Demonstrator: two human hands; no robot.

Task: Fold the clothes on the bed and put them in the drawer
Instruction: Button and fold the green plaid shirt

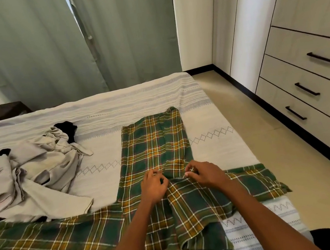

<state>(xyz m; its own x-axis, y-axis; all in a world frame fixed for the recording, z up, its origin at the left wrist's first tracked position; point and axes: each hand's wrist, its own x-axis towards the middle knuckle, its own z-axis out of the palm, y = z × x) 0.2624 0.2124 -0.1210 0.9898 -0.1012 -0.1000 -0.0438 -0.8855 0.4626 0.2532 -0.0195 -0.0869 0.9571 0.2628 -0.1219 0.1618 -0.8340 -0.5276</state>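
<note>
Now both hands, left hand (154, 186) and right hand (206, 175), pinching green plaid shirt (154, 145), spread on bed (216, 149)

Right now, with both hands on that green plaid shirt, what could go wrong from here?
1. Both hands, left and right, pinch the plaid shirt only near its middle; the spread sleeves could drag and crease the fold.
2. The right sleeve lies near the bed's edge and might slip off.
3. The beige clothes pile lies close on the left; a sweeping sleeve may snag it.
</note>
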